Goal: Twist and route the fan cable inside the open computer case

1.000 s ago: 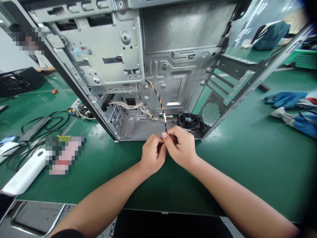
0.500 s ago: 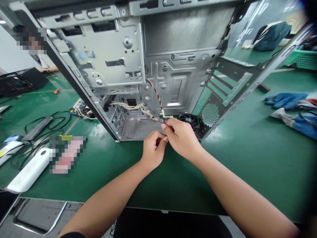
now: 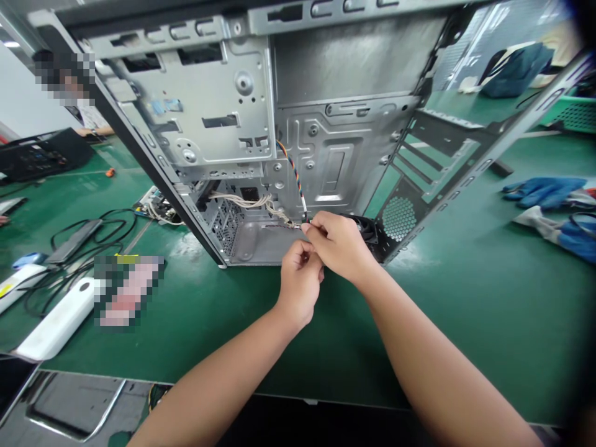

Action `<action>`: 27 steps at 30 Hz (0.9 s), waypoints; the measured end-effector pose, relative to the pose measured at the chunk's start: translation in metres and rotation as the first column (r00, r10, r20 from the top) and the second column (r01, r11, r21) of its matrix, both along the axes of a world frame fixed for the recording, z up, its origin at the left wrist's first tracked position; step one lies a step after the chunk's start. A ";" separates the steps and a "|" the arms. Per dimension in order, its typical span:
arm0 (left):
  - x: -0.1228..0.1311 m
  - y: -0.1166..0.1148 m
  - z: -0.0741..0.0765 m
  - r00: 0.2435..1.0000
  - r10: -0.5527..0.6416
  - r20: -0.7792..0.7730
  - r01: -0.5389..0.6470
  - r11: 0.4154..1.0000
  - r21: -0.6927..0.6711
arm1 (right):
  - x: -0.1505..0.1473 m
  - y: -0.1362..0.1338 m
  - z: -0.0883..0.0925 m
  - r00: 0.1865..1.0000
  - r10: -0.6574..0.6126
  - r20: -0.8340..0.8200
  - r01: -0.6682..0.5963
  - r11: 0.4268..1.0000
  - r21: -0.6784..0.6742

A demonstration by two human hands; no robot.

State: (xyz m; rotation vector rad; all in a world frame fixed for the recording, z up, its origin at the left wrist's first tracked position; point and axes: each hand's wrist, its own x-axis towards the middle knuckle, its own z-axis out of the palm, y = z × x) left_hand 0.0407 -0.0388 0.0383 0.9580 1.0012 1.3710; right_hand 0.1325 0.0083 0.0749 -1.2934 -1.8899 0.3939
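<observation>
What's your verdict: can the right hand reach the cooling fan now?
Likely yes: inside the open-sided computer case, the cooling fan sits close beyond the right hand, which, however, seemingly pinches twisted wires.

The computer case (image 3: 326, 139) stands on the worktop (image 3: 475, 310), back from the middle of its near edge. Inside, the fan (image 3: 367, 230) sits low at the right, partly behind the right hand (image 3: 342, 245); a wire bundle (image 3: 242, 200) runs low at the left. From beside the drive cage (image 3: 218, 93) a cable (image 3: 297, 177) drops to the right hand's fingers. The left hand (image 3: 300, 282) is just nearer the near edge. Left of the case lie a wired board (image 3: 157, 206) and, farther left, a power strip (image 3: 74, 241). Gloves (image 3: 544, 194) lie towards the right edge, a basket (image 3: 572, 114) behind them.
</observation>
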 end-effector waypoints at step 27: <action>-0.017 0.007 -0.032 0.775 0.325 -0.542 -0.046 0.885 0.464 | 0.003 -0.008 -0.034 0.995 0.041 -0.087 -0.020 0.973 0.232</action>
